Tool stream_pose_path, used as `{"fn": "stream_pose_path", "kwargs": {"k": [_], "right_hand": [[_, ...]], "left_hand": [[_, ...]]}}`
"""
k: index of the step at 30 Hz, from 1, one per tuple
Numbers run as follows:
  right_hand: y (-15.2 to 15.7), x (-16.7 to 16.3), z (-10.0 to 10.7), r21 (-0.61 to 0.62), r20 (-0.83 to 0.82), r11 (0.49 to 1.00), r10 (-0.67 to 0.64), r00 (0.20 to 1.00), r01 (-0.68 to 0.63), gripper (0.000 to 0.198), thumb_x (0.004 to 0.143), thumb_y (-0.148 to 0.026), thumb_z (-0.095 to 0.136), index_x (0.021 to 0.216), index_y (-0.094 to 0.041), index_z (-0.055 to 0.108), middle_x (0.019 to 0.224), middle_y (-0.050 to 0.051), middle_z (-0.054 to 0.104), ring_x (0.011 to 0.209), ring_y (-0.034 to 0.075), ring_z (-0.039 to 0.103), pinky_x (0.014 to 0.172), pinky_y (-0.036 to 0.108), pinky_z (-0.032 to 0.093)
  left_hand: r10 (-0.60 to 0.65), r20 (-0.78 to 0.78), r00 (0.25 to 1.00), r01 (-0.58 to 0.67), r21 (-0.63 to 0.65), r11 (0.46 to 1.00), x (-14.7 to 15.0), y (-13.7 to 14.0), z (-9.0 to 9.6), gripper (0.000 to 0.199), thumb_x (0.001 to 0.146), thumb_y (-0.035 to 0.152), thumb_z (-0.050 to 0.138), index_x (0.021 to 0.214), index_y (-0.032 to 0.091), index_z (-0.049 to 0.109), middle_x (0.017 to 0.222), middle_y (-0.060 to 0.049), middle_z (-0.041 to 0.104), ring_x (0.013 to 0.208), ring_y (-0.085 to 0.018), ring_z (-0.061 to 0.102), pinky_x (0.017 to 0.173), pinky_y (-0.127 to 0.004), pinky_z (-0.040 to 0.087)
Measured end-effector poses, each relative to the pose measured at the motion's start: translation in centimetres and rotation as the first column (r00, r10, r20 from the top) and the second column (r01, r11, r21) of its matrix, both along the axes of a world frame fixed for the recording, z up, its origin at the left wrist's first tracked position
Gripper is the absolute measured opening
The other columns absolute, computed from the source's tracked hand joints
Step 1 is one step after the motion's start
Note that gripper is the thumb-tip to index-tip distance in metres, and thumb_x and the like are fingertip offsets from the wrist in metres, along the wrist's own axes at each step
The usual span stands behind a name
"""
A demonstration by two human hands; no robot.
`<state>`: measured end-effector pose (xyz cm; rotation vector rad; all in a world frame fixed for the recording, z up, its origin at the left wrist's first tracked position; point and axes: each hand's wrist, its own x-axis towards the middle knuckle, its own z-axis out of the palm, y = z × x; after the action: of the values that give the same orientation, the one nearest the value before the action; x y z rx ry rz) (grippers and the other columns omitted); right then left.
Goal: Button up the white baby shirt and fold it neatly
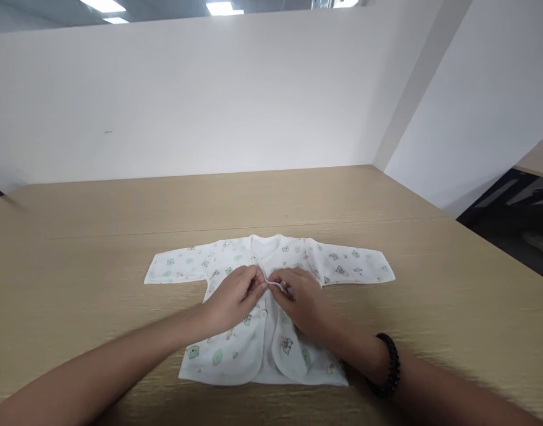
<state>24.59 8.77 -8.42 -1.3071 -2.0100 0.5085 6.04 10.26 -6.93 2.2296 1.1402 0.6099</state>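
A small white baby shirt with green and brown animal prints lies flat on the table, sleeves spread to both sides and collar away from me. My left hand pinches the left front edge at the chest. Facing it, my right hand pinches the right front edge, which is lifted a little. The fingertips of both hands nearly meet at the middle of the opening. Just below them a button shows on the left edge. Under the hands, the lower fronts hang apart. Whatever is right between the fingertips is hidden.
The wooden table has a seam running across it behind the shirt. A white partition rises at its far edge, and another white panel bounds the right. Dark items stand beyond the right edge. A black beaded bracelet circles my right wrist.
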Motion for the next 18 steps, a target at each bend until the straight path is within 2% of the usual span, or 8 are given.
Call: {"fn": "stream_pose_path", "kwargs": {"k": [6, 11, 14, 18], "right_hand": [[0.03, -0.02, 0.2, -0.039, -0.13, 0.999, 0.001, 0.992, -0.006, 0.01, 0.083, -0.02, 0.059, 0.077, -0.02, 0.067, 0.062, -0.003, 0.06, 0.06, 0.013, 0.051, 0.061, 0.025, 0.036], [0.13, 0.14, 0.64, -0.206, -0.255, 0.977, 0.003, 0.967, -0.057, 0.021, 0.085, -0.021, 0.051, 0.076, -0.019, 0.07, 0.06, -0.003, 0.058, 0.056, 0.012, 0.048, 0.054, 0.023, 0.034], [0.32, 0.19, 0.65, -0.257, -0.252, 0.966, -0.028, 0.967, -0.039, 0.017, 0.081, -0.02, 0.054, 0.073, -0.018, 0.069, 0.059, -0.003, 0.056, 0.055, 0.012, 0.046, 0.053, 0.023, 0.033], [0.39, 0.14, 0.52, -0.265, -0.216, 0.964, -0.03, 0.976, -0.029, 0.012, 0.077, -0.019, 0.057, 0.072, -0.018, 0.067, 0.057, -0.004, 0.053, 0.054, 0.011, 0.043, 0.053, 0.023, 0.032]], "left_hand": [[0.006, 0.0, 1.0, -0.006, 0.002, 1.0, -0.01, 0.06, -0.27, 0.026, 0.1, 0.035, 0.038, 0.083, 0.019, 0.048, 0.08, -0.002, 0.056, 0.081, -0.019, 0.053, 0.068, -0.029, 0.04], [0.023, -0.006, 1.0, -0.022, 0.042, 0.999, 0.07, 0.08, -0.28, 0.026, 0.099, 0.033, 0.04, 0.079, 0.019, 0.049, 0.078, -0.002, 0.057, 0.079, -0.019, 0.053, 0.07, -0.03, 0.041], [0.033, -0.006, 0.999, -0.032, 0.053, 0.998, 0.14, 0.07, -0.24, 0.024, 0.097, 0.032, 0.044, 0.077, 0.019, 0.051, 0.076, -0.002, 0.058, 0.078, -0.019, 0.054, 0.07, -0.03, 0.043], [0.041, 0.014, 0.999, -0.042, 0.066, 0.997, 0.15, 0.14, -0.21, 0.021, 0.094, 0.03, 0.05, 0.076, 0.019, 0.055, 0.073, 0.0, 0.06, 0.072, -0.017, 0.056, 0.069, -0.029, 0.044]]}}
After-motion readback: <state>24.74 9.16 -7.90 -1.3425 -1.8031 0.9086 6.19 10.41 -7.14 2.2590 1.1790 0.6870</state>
